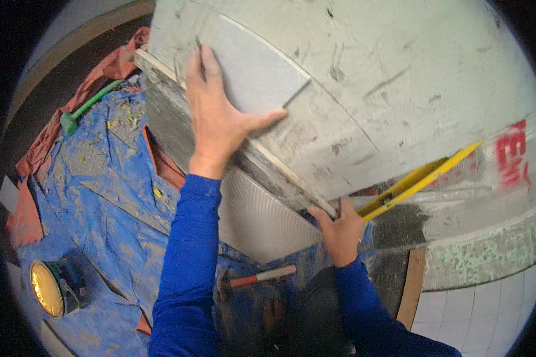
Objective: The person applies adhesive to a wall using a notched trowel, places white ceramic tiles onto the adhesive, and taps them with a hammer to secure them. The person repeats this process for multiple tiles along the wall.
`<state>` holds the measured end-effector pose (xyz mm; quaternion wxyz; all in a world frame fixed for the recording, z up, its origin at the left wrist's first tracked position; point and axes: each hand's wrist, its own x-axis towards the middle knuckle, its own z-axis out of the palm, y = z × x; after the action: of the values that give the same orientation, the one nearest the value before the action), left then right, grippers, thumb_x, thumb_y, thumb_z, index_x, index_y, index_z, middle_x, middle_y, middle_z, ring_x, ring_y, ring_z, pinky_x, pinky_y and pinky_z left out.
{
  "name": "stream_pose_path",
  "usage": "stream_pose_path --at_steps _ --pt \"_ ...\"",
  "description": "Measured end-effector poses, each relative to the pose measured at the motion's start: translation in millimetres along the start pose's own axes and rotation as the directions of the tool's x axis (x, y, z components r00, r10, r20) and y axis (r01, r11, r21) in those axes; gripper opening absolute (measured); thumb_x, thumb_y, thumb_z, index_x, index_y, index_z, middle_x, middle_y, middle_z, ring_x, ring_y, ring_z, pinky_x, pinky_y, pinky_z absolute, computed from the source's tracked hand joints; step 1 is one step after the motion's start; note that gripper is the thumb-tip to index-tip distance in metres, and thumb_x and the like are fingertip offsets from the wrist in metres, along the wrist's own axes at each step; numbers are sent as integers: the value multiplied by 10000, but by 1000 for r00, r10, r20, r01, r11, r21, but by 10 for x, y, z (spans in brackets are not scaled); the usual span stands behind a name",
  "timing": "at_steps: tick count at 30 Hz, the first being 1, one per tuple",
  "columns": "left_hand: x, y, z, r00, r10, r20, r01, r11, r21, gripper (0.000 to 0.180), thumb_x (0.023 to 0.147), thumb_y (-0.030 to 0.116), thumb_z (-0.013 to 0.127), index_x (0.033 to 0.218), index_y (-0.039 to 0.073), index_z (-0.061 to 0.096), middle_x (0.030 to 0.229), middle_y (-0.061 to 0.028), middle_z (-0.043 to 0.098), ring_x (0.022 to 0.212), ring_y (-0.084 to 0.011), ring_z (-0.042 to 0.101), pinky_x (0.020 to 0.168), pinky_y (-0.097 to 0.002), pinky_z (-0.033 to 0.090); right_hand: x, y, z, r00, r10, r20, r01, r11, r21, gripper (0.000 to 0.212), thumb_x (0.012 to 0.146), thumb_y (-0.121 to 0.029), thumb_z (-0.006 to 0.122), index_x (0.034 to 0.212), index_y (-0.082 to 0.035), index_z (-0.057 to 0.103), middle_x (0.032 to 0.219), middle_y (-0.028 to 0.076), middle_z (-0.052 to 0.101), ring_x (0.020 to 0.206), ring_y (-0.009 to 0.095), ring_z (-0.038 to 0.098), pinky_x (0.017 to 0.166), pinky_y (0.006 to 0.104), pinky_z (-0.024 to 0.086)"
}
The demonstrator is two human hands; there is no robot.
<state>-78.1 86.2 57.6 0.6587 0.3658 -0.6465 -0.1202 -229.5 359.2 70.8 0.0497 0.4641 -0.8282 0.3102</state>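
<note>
My left hand [220, 107] lies with fingers stretched and thumb spread, touching a pale grey flat piece [259, 65] on a large light board [393, 77]. Its wrist crosses over a long thin wooden strip [274, 163] that runs diagonally along the board's near edge. At the strip's lower right end, the thumb and fingers of my right hand [343, 234] close around it. Just beyond that hand rests a yellow spirit level [423, 181], slanting up to the right. Below the strip, between my forearms, is a tile [262, 217] with combed, ridged grey adhesive on it.
Blue sheeting [125, 196] strewn with rubble covers the left. On it lie a green-headed mallet [69, 123] and a dark bucket [71, 285]. A red-and-white handle [262, 276] lies between my arms. White floor tiles [482, 306] show at lower right.
</note>
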Motion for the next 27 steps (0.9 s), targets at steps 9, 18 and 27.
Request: stream_pose_path --at_steps 9,18,27 --pt "5 -18 32 998 51 -38 -51 999 -14 1464 514 633 984 1583 -111 315 1582 -356 322 1465 -501 373 1219 -515 356 21 41 25 1000 -6 -3 6 1000 11 415 811 -286 904 909 5 624 814 202 732 730 369 728 661 417 552" --pt "-2 -14 38 998 47 -46 -48 998 -28 1476 498 657 979 1581 -105 325 1585 -349 318 1471 -503 365 1217 -523 367 23 8 5 1000 -2 8 2 1000 14 377 809 -254 906 880 -1 636 792 185 738 697 338 730 640 415 547" --pt "-5 -23 49 997 59 -57 -61 998 -23 1467 502 668 976 1564 -119 340 1581 -348 322 1468 -504 365 1222 -524 362 33 -29 -13 997 52 55 -52 999 -4 347 821 -133 901 972 57 654 857 169 780 756 133 696 689 298 529"
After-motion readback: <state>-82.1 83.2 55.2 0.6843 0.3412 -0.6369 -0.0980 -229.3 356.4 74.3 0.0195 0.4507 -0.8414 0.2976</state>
